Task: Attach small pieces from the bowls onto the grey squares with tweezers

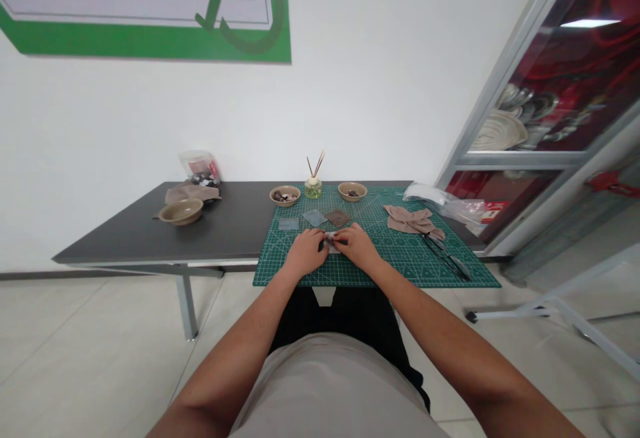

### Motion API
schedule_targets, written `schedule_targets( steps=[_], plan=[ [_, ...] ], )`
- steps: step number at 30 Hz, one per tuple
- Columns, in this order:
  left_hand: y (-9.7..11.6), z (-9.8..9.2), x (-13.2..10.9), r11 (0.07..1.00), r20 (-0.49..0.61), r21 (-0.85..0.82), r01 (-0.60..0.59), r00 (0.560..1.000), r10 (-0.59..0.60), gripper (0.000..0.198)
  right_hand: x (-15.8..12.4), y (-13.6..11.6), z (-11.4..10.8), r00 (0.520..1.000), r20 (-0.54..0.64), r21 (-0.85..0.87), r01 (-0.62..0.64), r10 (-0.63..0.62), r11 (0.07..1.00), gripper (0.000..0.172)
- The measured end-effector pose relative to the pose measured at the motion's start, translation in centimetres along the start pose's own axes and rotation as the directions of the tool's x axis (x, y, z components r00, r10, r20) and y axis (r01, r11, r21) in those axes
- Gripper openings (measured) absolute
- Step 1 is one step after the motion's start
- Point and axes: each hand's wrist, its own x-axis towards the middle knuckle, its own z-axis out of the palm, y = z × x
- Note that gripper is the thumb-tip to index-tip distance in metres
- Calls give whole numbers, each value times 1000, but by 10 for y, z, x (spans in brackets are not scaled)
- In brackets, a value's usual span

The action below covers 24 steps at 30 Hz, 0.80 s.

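Note:
My left hand (306, 252) and my right hand (358, 247) meet over the front of the green cutting mat (400, 266). Their fingertips pinch a small greyish piece (331, 247), partly covered by the fingers and too small to make out in detail. Just beyond the hands lie a pale blue-grey square (289, 224), a second light blue square (315, 217) turned at an angle, and a brown square (337, 217).
Behind stand a bowl with small pieces (285, 196), a reed diffuser (313, 188) and another bowl (353, 191). Beige cloth (407, 219) and glasses (446, 256) lie right. A larger bowl (181, 212) and a plastic container (199, 166) are left.

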Motion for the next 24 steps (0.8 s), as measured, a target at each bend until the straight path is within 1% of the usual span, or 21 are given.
schedule_targets(
  steps=[5,8,11,16,21,24],
  plan=[
    [-1,0,0,1000,-14,2,-24,1000,24,23,-1,-2,0,998,39,9,57,-57,998,12],
    [-1,1,0,1000,-15,19,-21,1000,22,25,0,1,-2,998,44,-16,34,-33,999,10],
    [0,1,0,999,-12,27,-19,1000,19,25,3,1,1,1000,29,-35,13,-12,999,11],
    [0,0,-1,999,-9,24,-25,1000,25,24,0,-1,3,997,62,0,53,-53,999,11],
    [-1,0,-1,1000,-8,12,-28,1000,28,27,2,-1,-2,999,43,-24,3,-2,1000,10],
    [-1,0,-1,1000,-4,10,-25,1000,25,26,3,-4,-1,999,36,-12,13,-12,1000,12]
  ],
)
